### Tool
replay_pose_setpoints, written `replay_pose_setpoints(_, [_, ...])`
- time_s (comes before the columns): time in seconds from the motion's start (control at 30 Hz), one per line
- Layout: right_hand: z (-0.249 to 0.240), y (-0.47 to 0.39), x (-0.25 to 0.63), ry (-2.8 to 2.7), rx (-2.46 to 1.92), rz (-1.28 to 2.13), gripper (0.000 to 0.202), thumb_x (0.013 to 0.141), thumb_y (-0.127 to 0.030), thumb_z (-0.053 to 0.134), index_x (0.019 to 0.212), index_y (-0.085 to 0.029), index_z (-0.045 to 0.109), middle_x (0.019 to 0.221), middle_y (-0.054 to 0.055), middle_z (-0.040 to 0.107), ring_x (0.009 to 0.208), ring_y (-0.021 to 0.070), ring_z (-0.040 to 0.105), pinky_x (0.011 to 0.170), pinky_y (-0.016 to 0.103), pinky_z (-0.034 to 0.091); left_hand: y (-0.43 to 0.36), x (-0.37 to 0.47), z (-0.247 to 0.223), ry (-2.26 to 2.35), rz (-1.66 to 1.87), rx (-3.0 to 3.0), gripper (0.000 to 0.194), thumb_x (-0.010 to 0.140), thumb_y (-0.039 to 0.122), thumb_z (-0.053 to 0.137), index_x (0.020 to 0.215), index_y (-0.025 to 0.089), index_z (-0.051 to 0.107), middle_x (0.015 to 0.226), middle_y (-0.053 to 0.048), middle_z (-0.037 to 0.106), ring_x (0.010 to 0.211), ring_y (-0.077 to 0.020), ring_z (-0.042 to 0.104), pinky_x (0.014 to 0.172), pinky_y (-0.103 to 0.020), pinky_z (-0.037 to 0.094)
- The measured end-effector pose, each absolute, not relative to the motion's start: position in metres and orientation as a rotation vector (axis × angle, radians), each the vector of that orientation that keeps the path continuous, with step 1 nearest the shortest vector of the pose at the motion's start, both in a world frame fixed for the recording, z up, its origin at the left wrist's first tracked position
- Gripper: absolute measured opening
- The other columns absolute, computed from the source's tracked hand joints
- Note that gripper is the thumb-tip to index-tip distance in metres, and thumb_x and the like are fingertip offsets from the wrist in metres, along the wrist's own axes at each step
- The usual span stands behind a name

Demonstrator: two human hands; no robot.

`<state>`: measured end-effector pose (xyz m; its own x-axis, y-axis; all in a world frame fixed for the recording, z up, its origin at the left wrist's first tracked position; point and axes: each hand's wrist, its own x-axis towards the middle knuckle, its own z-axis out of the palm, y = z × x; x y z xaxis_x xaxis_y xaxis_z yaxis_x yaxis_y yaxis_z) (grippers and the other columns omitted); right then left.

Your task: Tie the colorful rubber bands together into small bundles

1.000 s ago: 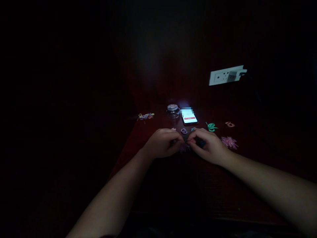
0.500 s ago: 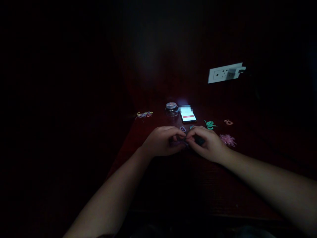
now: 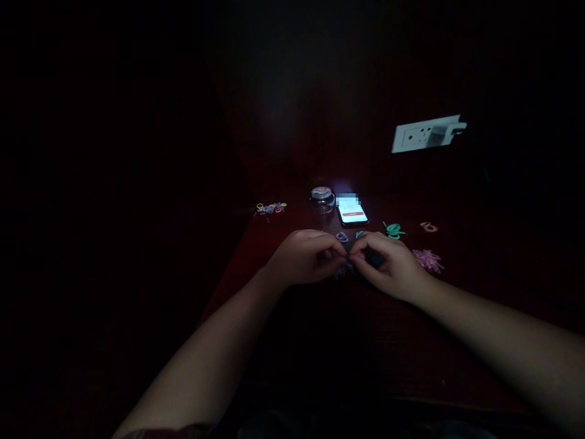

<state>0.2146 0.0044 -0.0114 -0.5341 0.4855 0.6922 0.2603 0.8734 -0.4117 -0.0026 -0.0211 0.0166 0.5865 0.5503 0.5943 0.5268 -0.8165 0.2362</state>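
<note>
My left hand (image 3: 309,256) and my right hand (image 3: 386,262) are close together over the dark red table, thumbs and forefingers pinched, tips almost meeting. Whatever the fingers hold is too small and dark to name. Below the fingertips lies a dim purplish heap of small strips (image 3: 343,271), partly hidden. Just beyond the hands are a lilac looped band (image 3: 342,237) and a bluish band (image 3: 359,235), the latter half covered by my right hand. To the right of my right hand sits a bunch of pink strips (image 3: 428,260); behind it lie green bands (image 3: 393,230).
A lidded clear jar (image 3: 322,201) stands beside a lit phone (image 3: 352,210) at the back. Mixed small bands (image 3: 271,208) lie near the left table edge, an orange band (image 3: 428,227) at the right. A wall socket (image 3: 427,134) with a plug is above. Surroundings are very dark.
The view has shifted slightly, so the table things appear a little further right. My pinched fingertips have moved slightly apart; both hands stay over the same spot.
</note>
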Motion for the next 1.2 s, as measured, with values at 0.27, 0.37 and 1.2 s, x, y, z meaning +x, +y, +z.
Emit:
replay_pose_setpoints(0.27, [-0.0107,0.0046,0.2150,-2.177,-0.516,0.310,0.007,0.084,-0.013,0.058,0.085,-0.020,0.058,0.074,0.000,0.058,0.071,0.0159,0.054,0.069,0.031,0.043,-0.0225,-0.0023,0.0186,0.926,1.060,2.757,0.009,0.088,0.026,0.061,0.089,0.019,0.066,0.077,0.000,0.068,0.068,-0.0104,0.063,0.065,-0.024,0.050])
replay_pose_setpoints(0.37, [-0.0106,0.0047,0.2149,-2.177,-0.511,0.305,0.006,0.084,-0.013,0.057,0.085,-0.020,0.058,0.073,0.000,0.057,0.070,0.0159,0.054,0.069,0.031,0.043,-0.0232,-0.0021,0.0192,0.907,1.086,2.752,0.009,0.088,0.025,0.060,0.090,0.018,0.066,0.077,0.000,0.068,0.068,-0.0102,0.063,0.065,-0.024,0.049])
replay_pose_setpoints(1.2, [-0.0117,0.0041,0.2133,-2.160,-0.521,0.308,0.005,0.086,-0.017,0.060,0.082,-0.020,0.058,0.072,0.000,0.059,0.069,0.0156,0.054,0.069,0.032,0.042,-0.0218,-0.0023,0.0178,0.965,1.167,2.752,0.011,0.089,0.027,0.061,0.094,0.018,0.065,0.083,-0.002,0.070,0.069,-0.0104,0.064,0.069,-0.027,0.051])
